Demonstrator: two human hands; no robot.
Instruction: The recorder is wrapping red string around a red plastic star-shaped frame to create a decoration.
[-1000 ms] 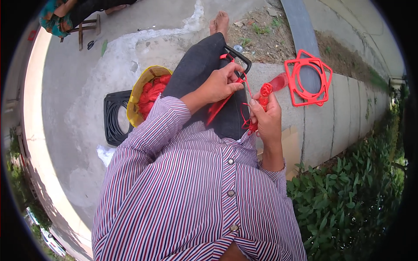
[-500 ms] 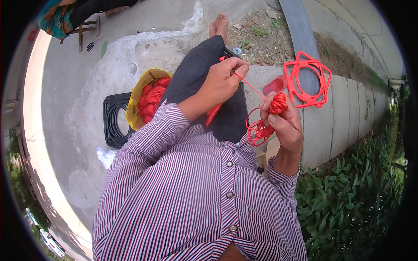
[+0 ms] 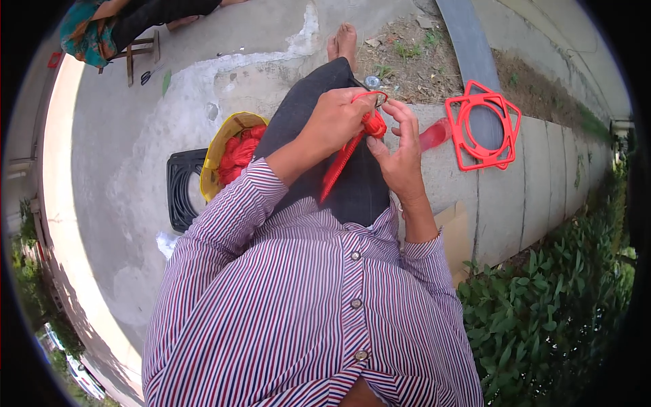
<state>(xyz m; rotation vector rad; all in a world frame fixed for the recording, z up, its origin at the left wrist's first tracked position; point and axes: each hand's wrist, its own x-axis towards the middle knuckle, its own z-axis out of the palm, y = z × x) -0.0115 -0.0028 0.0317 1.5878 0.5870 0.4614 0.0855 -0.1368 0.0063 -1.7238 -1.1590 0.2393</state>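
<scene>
Over my dark-trousered lap, my left hand is closed, thumb and fingers pinched at the top of a red toothed strip that slants down across my thigh. A loop of red cord rises by its fingertips. Close beside it, my right hand has its thumb and fingers curled about a wound bundle of red cord. The fingers partly hide how cord and strip meet.
A yellow container of red cord stands left of my leg, beside a black frame. Red plastic frames and a red container lie right. Scissors and a seated person are far left; bushes near right.
My right hand has moved left and up with the cord bundle, from beyond my thigh to beside my left hand. The taut cord stretch between the hands is gone; the left hand barely shifted.
</scene>
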